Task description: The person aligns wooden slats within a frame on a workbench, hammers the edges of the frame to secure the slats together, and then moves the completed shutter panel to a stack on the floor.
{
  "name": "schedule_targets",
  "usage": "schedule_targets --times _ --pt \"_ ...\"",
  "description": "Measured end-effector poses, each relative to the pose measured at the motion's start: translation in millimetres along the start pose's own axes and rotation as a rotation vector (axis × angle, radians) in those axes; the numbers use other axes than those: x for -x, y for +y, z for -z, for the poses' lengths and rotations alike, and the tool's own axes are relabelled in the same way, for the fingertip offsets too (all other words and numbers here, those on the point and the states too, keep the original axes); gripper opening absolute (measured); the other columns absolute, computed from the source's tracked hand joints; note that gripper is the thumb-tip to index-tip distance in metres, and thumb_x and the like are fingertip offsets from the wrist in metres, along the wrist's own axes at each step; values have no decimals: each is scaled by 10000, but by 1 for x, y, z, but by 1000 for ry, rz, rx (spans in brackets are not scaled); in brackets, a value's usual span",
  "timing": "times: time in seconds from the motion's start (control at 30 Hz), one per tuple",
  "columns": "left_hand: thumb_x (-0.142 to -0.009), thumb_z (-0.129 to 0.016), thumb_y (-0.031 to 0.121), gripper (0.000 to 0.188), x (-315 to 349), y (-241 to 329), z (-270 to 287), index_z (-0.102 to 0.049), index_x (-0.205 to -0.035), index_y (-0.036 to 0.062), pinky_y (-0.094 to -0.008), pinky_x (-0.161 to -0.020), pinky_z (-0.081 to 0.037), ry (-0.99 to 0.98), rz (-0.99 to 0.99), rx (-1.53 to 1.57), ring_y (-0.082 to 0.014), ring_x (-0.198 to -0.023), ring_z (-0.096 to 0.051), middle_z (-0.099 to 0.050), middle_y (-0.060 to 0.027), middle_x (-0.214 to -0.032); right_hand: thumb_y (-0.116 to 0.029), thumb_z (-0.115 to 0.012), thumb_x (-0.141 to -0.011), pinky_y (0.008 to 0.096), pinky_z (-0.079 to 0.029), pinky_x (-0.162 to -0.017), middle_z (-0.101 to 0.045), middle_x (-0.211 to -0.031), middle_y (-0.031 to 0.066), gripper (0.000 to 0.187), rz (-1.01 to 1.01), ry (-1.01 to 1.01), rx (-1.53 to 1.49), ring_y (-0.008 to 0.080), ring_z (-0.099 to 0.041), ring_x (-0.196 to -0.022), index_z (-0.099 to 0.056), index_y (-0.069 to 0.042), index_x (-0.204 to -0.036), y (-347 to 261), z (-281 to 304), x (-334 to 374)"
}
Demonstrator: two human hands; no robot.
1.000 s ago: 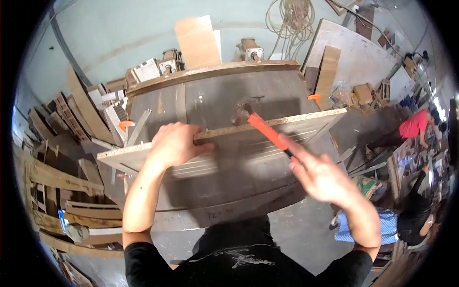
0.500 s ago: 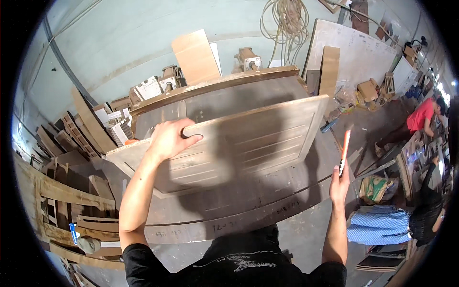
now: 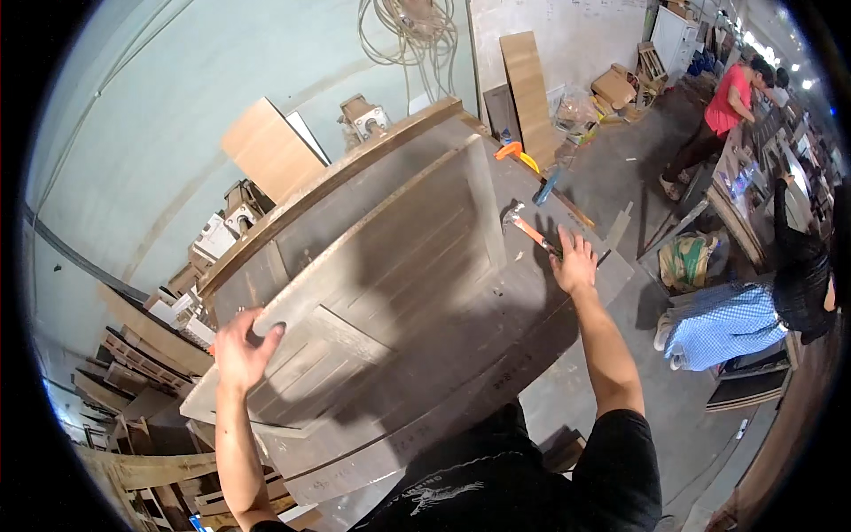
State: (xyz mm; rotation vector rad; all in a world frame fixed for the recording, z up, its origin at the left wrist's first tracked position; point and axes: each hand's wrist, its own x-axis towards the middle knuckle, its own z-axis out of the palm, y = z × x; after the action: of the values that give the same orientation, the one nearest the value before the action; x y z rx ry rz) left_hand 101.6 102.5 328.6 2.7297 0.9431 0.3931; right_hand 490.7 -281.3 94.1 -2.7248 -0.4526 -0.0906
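A wide wooden panel [image 3: 399, 239], framed and grooved like a cabinet door, stands tilted on its long edge on the workbench [image 3: 425, 390]. At its upper left edge my left hand [image 3: 241, 353] holds on, fingers over the rim and thumb against the face. On the bench beyond the panel's right end lies a claw hammer [image 3: 529, 230] with an orange and black handle. Over the handle's end, my right hand [image 3: 576, 264] is open with its fingers spread; whether they touch the handle I cannot tell.
Orange and yellow tools [image 3: 517, 155] and a blue tool [image 3: 548, 186] lie by the bench's right edge. A raised wooden rail [image 3: 346, 191] lines its far side. Boards [image 3: 527, 97] lean behind. Co-workers, one in a red shirt [image 3: 729, 99], stand at tables to the right.
My view has swung to the right. The slim orange-handled tool in my raised right hand is now the hammer lying on the bench, and that hand has opened. My left hand still grips the tilted panel.
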Motion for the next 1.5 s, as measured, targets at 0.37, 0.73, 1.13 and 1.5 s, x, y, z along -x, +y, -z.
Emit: schedule_targets --times 0.37,0.73,1.13,1.5 --pt "-937 -588 399 359 93 -122 40 -594 -892 43 -528 -640 -456 164 120 -325 -460 -715 -593 -598 -227 -709 -126 -704 -869 357 -482 -878 -541 -1246 143 577 15 -176 -851 233 -569 -1007 -473 -38 -1390 -58 -130 203" --pt "-968 -508 522 583 66 -83 78 -621 -745 -5 -505 -670 -474 91 291 -411 -462 -742 -608 -617 -259 -725 -592 -464 -976 455 -393 -1067 -463 -1480 109 717 -788 -1150 -1566 263 -508 -1287 -373 -111 -1500 -167 -127 285" --pt "-961 -606 350 419 134 -66 33 -570 -755 -13 -332 -544 -369 277 126 126 -135 -570 -400 -475 -104 -582 -513 -444 -975 423 -207 -1183 -349 -1571 90 710 -470 -613 -2066 281 -307 -1437 -342 -48 -1503 -120 -76 224" --pt "-1036 -482 425 357 169 47 -230 -469 -797 161 -258 -525 -341 -178 143 1309 -85 -621 -452 -452 54 -687 -156 -595 -975 327 -369 -1079 -527 -1391 111 562 -345 386 -1286 187 -480 -1271 -383 9 -1468 22 149 345"
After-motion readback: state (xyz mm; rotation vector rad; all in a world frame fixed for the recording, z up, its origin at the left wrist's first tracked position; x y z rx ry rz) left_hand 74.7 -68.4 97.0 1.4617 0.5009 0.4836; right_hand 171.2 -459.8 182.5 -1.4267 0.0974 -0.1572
